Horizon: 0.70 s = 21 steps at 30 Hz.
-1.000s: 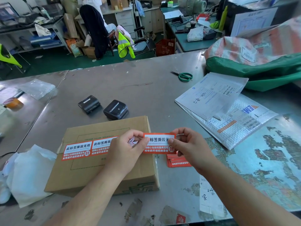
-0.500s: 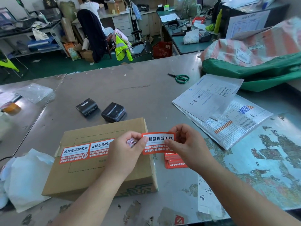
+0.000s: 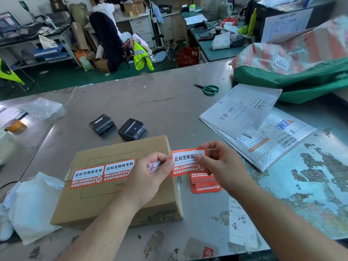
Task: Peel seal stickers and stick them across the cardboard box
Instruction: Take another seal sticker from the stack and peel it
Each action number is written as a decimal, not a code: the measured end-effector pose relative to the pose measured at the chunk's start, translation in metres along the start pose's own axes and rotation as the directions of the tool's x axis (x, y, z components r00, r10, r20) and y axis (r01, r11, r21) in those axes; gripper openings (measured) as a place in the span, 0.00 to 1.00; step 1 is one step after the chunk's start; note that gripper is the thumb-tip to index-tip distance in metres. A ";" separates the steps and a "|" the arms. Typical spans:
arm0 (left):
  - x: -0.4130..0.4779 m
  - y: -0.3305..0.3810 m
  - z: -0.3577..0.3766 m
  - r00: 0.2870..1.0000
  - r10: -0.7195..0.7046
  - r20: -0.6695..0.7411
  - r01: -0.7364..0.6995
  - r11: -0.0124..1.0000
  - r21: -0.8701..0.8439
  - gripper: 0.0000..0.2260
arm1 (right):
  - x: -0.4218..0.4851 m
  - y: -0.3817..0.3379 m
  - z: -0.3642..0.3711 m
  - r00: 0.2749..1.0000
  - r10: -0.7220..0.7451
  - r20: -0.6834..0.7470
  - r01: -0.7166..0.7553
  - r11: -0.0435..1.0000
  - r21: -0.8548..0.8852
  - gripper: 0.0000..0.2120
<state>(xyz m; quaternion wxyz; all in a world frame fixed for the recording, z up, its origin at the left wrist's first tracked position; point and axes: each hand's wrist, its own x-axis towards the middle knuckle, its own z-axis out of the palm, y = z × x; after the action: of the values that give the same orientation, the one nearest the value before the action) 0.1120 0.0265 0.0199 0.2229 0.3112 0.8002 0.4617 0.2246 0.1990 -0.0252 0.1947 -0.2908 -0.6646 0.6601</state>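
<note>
Both hands pinch one seal sticker just off the box's right edge.

The right hand (image 3: 224, 166) grips the right end of the orange-and-white seal sticker (image 3: 185, 163), thumb pressed on its face. The left hand (image 3: 150, 175) nips the left edge at the thumb tip, and its curled fingers hold a crumpled paper scrap (image 3: 154, 164). The sticker is held level in the air, above the table (image 3: 169, 110). It sits between the cardboard box (image 3: 120, 206) and a stack of stickers (image 3: 206, 186) lying just beside the box. Two applied stickers (image 3: 102, 173) sit side by side across the box top, running from its left edge. Farther off lie two black devices (image 3: 131, 129), green scissors (image 3: 208, 89) and a bubble mailer (image 3: 273, 149) under papers.
</note>
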 end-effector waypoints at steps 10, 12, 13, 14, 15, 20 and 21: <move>-0.001 0.012 0.011 0.995 -0.070 0.068 0.090 0.932 -0.352 0.11 | -0.010 -0.002 0.005 0.976 -0.199 -0.084 0.148 0.901 -0.407 0.08; -0.001 0.016 0.013 0.993 -0.110 0.040 0.116 0.881 -0.458 0.10 | -0.012 -0.003 0.008 0.946 -0.320 -0.040 0.256 0.819 -0.514 0.04; -0.001 0.018 0.014 0.991 -0.129 0.031 0.127 0.862 -0.491 0.10 | -0.013 -0.003 0.009 0.936 -0.353 0.007 0.304 0.794 -0.526 0.05; 0.000 0.018 0.015 0.990 -0.138 0.027 0.132 0.846 -0.517 0.09 | -0.014 -0.003 0.009 0.928 -0.367 0.058 0.343 0.786 -0.514 0.07; 0.001 0.017 0.016 0.990 -0.140 0.030 0.133 0.827 -0.546 0.08 | -0.015 -0.004 0.009 0.926 -0.362 0.107 0.367 0.798 -0.478 0.10; 0.000 0.025 0.020 0.987 -0.151 0.053 0.148 0.738 -0.658 0.07 | -0.021 -0.010 0.006 0.885 -0.395 0.246 0.446 0.870 -0.210 0.14; 0.000 0.025 0.020 0.988 -0.149 0.050 0.143 0.724 -0.675 0.07 | -0.021 -0.010 0.007 0.875 -0.418 0.243 0.464 0.867 -0.180 0.14</move>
<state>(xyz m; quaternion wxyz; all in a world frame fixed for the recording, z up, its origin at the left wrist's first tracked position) 0.1323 0.0476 0.0323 0.3531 0.1432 0.6008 0.7028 0.2349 0.1801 -0.0133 0.2393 -0.0849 -0.8021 0.5406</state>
